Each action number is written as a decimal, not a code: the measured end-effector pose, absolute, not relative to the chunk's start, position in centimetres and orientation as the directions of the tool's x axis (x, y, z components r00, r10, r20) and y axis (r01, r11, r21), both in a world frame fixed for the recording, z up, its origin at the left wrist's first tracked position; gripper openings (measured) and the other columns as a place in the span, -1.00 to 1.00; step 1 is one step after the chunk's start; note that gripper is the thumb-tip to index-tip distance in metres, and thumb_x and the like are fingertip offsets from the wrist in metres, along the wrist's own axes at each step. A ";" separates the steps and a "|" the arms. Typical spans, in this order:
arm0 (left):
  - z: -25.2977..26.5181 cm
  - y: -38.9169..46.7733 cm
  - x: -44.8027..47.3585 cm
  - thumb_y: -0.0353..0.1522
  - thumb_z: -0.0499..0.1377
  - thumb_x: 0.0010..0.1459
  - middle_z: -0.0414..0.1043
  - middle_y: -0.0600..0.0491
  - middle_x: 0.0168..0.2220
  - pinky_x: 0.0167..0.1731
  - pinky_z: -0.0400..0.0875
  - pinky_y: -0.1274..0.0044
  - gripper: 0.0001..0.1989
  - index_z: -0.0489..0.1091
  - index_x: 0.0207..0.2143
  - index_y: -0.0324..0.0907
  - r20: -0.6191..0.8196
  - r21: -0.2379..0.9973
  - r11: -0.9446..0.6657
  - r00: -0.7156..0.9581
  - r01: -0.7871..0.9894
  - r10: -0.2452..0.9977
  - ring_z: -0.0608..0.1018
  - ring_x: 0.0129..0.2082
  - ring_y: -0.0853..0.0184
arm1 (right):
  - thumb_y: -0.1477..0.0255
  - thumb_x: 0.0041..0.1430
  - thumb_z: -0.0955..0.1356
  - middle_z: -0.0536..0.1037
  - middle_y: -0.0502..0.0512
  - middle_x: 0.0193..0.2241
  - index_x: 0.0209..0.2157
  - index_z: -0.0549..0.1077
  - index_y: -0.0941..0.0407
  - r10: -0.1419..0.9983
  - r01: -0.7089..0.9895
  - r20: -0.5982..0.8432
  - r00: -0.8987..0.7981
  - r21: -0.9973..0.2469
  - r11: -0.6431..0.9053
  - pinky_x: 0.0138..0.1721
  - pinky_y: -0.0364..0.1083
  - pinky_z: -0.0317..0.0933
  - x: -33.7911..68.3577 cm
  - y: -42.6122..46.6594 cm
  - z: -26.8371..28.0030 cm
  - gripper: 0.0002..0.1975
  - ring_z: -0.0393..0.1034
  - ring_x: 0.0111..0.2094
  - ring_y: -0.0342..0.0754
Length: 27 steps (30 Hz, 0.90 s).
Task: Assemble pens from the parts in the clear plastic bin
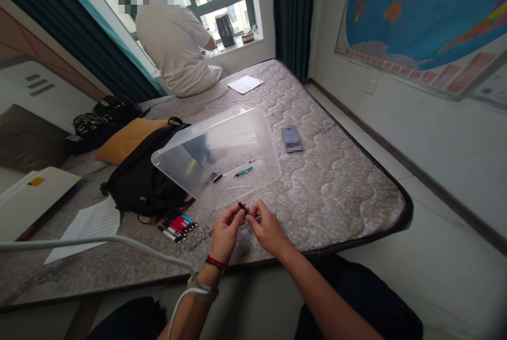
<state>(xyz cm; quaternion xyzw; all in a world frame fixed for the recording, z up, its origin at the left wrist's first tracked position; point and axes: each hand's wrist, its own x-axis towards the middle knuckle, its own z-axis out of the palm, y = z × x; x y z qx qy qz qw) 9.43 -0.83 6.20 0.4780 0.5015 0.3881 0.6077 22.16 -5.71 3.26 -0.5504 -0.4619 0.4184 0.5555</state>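
Pale cable [130, 244] droops to the left forearm. Left hand [227, 226] and right hand [266, 228] meet, fingertips closed, pinching a small black pen piece [242, 207] between them above the near edge of the mattress [340, 187]. Mattress print left of the hands includes "fabric"; the rest is unclear. Red, white and teal pens [180, 226] lie further left. Beyond, a teal pen [244, 171] rests on a clear plastic tray [253, 131]; text on the paper sheet [93, 226] is too small to read.
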 end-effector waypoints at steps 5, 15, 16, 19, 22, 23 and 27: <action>6.5 -0.7 10.0 -0.25 0.40 -0.03 0.61 -0.09 -0.19 -0.12 0.47 0.46 -0.64 0.58 -0.18 -0.25 -0.268 0.954 0.291 0.235 -0.068 0.934 0.61 -0.21 0.25 | 0.28 0.26 0.27 0.37 -0.09 -0.51 -0.31 0.21 0.02 0.975 -0.147 -0.010 0.221 -0.989 0.024 -0.42 -0.13 0.20 22.0 -5.4 3.1 -0.85 0.30 -0.49 -0.12; 8.5 -0.6 8.8 -0.24 0.38 0.01 0.59 -0.03 -0.26 -0.24 0.45 0.54 -0.70 0.58 -0.23 -0.20 -0.191 0.981 0.190 0.346 0.038 0.918 0.57 -0.25 0.27 | 0.14 0.12 0.42 0.38 -0.17 -0.49 -0.23 0.14 -0.01 0.989 -0.677 -0.143 -0.033 -0.724 -0.127 -0.65 -0.26 -0.11 21.6 -6.1 5.2 -0.60 0.15 -0.63 -0.25; 8.6 -0.7 8.6 -0.23 0.38 0.01 0.59 -0.02 -0.27 -0.25 0.45 0.54 -0.71 0.58 -0.23 -0.20 -0.191 0.981 0.186 0.368 0.051 0.910 0.57 -0.26 0.28 | 0.13 0.12 0.42 0.37 -0.16 -0.50 -0.23 0.15 0.00 0.988 -0.697 -0.147 -0.049 -0.703 -0.139 -0.66 -0.26 -0.13 21.6 -6.2 5.4 -0.60 0.15 -0.63 -0.25; 8.9 -0.9 8.0 -0.24 0.36 0.04 0.59 -0.02 -0.27 -0.25 0.43 0.55 -0.73 0.57 -0.22 -0.19 -0.192 0.981 0.183 0.408 0.062 0.892 0.56 -0.28 0.29 | 0.01 0.18 0.33 0.37 -0.11 -0.46 -0.23 0.17 0.01 0.978 -0.764 -0.189 -0.091 -0.617 -0.190 -0.68 -0.26 -0.21 21.3 -6.3 5.7 -0.60 0.14 -0.63 -0.24; 9.3 -1.3 7.7 -0.26 0.36 0.06 0.58 -0.03 -0.29 -0.25 0.42 0.56 -0.75 0.55 -0.23 -0.20 -0.182 0.983 0.178 0.418 0.048 0.890 0.56 -0.28 0.30 | -0.11 0.22 0.19 0.43 -0.03 -0.39 -0.17 0.18 0.00 0.965 -0.799 -0.227 -0.133 -0.551 -0.240 -0.69 -0.25 -0.26 21.2 -6.3 5.9 -0.54 0.11 -0.65 -0.24; 9.4 -1.4 7.7 -0.27 0.37 0.05 0.57 -0.03 -0.30 -0.26 0.41 0.56 -0.76 0.55 -0.24 -0.21 -0.176 0.984 0.176 0.424 0.041 0.888 0.55 -0.29 0.30 | -0.13 0.22 0.17 0.45 -0.02 -0.38 -0.15 0.18 -0.01 0.963 -0.799 -0.233 -0.137 -0.548 -0.247 -0.69 -0.25 -0.28 21.3 -6.4 5.9 -0.52 0.10 -0.66 -0.25; 10.3 -2.0 7.5 -0.31 0.37 0.05 0.56 -0.04 -0.31 -0.34 0.38 0.57 -0.80 0.53 -0.30 -0.22 -0.152 0.986 0.164 0.516 0.023 0.843 0.50 -0.42 0.37 | -0.16 0.23 0.12 0.50 0.00 -0.41 -0.13 0.21 0.00 0.952 -0.760 -0.225 -0.206 -0.576 -0.300 -0.70 -0.26 -0.33 21.7 -6.7 6.1 -0.48 -0.03 -0.73 -0.29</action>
